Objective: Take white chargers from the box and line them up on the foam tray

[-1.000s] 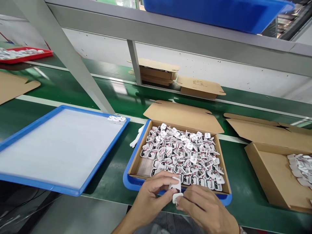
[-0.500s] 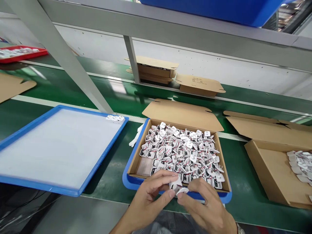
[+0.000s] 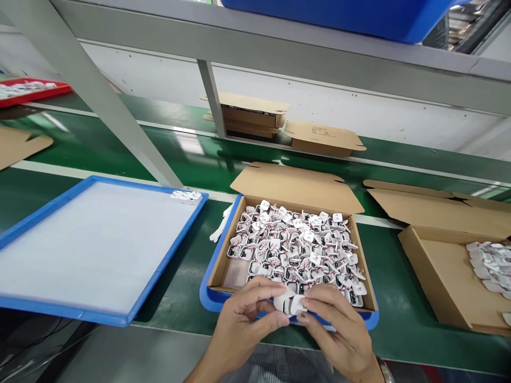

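Note:
Both of my hands meet at the front edge of an open cardboard box filled with several small white plastic parts with red and black wires. My left hand and my right hand pinch one small white part between their fingertips, just above the box's near wall. The box sits on a blue tray.
A large blue tray with a white liner lies at left, a few white parts in its far corner. Another open cardboard box with white parts stands at right. Flat boxes and a red tray lie beyond the green belt. A grey frame post slants overhead.
The two white pieces held apart a second ago are now pressed together between my fingertips. My hands have risen slightly toward the box's front wall.

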